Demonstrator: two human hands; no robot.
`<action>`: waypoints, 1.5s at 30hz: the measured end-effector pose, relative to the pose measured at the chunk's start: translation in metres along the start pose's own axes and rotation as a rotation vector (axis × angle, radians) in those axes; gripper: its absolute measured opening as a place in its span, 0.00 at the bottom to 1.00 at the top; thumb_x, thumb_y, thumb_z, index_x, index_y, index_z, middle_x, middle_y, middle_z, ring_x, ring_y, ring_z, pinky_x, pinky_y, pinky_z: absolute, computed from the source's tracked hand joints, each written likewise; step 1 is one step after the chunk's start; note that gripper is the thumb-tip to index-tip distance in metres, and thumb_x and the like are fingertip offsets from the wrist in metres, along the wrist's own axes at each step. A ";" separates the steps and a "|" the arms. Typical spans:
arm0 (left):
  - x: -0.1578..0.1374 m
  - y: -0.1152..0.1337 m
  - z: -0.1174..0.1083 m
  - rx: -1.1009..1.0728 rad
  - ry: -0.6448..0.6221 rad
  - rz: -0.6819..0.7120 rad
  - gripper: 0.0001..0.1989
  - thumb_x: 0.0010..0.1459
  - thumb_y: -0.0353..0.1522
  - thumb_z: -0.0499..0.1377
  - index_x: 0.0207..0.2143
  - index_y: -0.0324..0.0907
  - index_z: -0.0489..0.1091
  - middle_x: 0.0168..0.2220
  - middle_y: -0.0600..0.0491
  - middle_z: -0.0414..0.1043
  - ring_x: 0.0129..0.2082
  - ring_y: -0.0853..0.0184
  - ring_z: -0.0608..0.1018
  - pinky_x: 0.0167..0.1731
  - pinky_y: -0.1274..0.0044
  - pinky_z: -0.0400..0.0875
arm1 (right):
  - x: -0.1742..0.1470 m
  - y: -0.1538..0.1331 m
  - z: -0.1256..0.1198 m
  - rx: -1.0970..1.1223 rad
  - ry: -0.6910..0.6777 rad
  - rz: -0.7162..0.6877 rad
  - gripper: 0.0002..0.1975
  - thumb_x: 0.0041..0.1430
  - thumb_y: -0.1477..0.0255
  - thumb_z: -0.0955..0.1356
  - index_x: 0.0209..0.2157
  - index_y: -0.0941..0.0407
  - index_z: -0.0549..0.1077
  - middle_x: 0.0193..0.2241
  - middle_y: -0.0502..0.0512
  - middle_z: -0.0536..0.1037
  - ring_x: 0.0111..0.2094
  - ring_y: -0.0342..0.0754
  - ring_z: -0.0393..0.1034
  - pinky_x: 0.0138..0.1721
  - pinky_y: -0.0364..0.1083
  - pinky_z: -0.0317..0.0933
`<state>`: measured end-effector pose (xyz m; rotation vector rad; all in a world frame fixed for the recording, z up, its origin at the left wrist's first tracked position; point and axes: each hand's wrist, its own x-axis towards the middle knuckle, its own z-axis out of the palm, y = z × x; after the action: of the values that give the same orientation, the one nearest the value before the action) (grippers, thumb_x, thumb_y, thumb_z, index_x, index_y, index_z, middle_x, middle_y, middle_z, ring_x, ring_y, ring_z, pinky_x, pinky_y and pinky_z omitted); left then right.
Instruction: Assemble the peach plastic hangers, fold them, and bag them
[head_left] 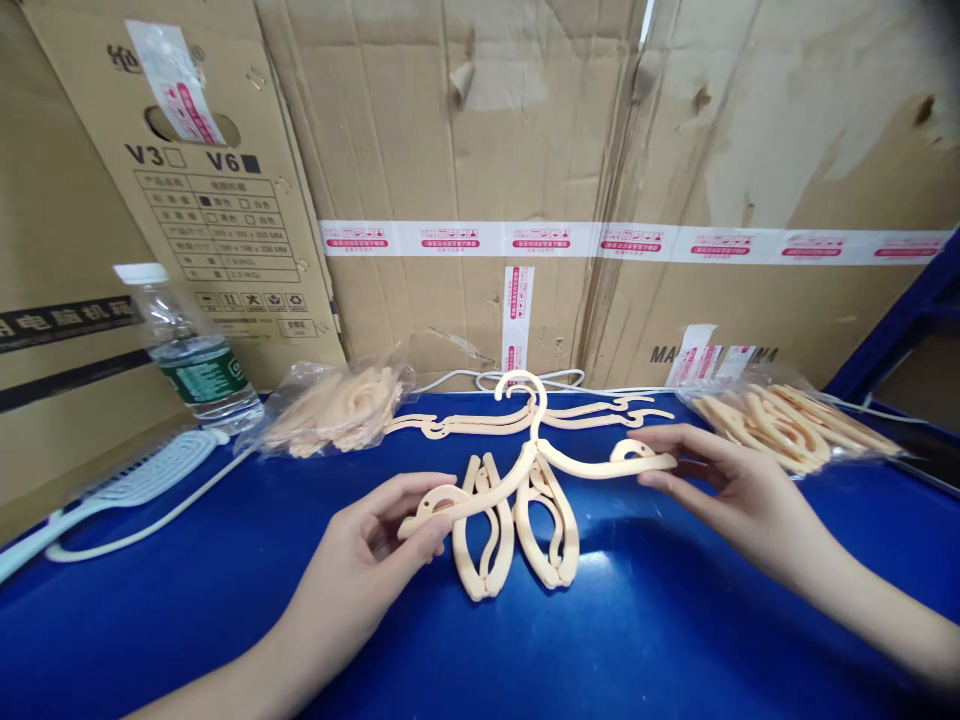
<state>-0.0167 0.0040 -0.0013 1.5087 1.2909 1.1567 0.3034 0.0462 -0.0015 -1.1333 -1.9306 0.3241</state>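
A cream plastic folding hanger point(600, 466) is spread open between my hands, its hook pointing up. My left hand point(375, 555) pinches the end of the left arm between thumb and fingers. At the other end, my right hand point(709, 475) pinches the tip of the right arm. Below the held hanger, two folded hangers point(484, 580) lie side by side on the blue table point(637, 620); their upper parts are partly covered by it. Behind it, more unfolded hangers point(480, 422) lie in a row, their middle partly hidden by the hook.
Clear bags of folded hangers stand at left point(330, 405) and right point(795, 425). A water bottle point(199, 365), a pale blue hairbrush point(142, 480) and a white cable point(172, 525) are at the left. Cardboard boxes point(420, 130) wall off the back.
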 end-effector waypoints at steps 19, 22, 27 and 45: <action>-0.011 -0.002 0.006 -0.116 -0.217 0.031 0.05 0.58 0.35 0.61 0.35 0.43 0.72 0.32 0.55 0.77 0.33 0.67 0.79 0.36 0.80 0.76 | -0.009 -0.033 0.026 0.565 -0.168 0.246 0.17 0.56 0.63 0.71 0.44 0.53 0.65 0.30 0.52 0.76 0.31 0.46 0.73 0.31 0.46 0.71; -0.012 0.001 0.009 -0.126 -0.230 0.041 0.04 0.59 0.34 0.60 0.35 0.42 0.71 0.33 0.54 0.77 0.33 0.68 0.78 0.35 0.80 0.75 | -0.011 -0.039 0.026 0.557 -0.244 0.217 0.11 0.58 0.63 0.69 0.34 0.54 0.66 0.28 0.51 0.75 0.28 0.44 0.70 0.30 0.44 0.70; -0.009 0.003 0.012 -0.166 -0.194 0.043 0.06 0.58 0.35 0.61 0.36 0.42 0.71 0.32 0.54 0.76 0.32 0.68 0.77 0.30 0.81 0.76 | -0.020 -0.049 0.021 0.467 -0.506 0.170 0.10 0.63 0.64 0.66 0.39 0.53 0.77 0.38 0.56 0.79 0.38 0.48 0.75 0.41 0.48 0.71; -0.021 -0.008 0.010 -0.026 -0.302 0.269 0.14 0.58 0.27 0.60 0.47 0.50 0.73 0.56 0.52 0.68 0.56 0.61 0.72 0.56 0.74 0.68 | -0.036 -0.059 0.015 0.455 -0.716 0.251 0.26 0.61 0.64 0.67 0.61 0.44 0.63 0.65 0.58 0.57 0.43 0.48 0.74 0.49 0.50 0.70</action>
<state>-0.0103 -0.0161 -0.0142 1.7980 0.8872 1.0544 0.2650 -0.0133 0.0047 -1.0200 -2.1280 1.3851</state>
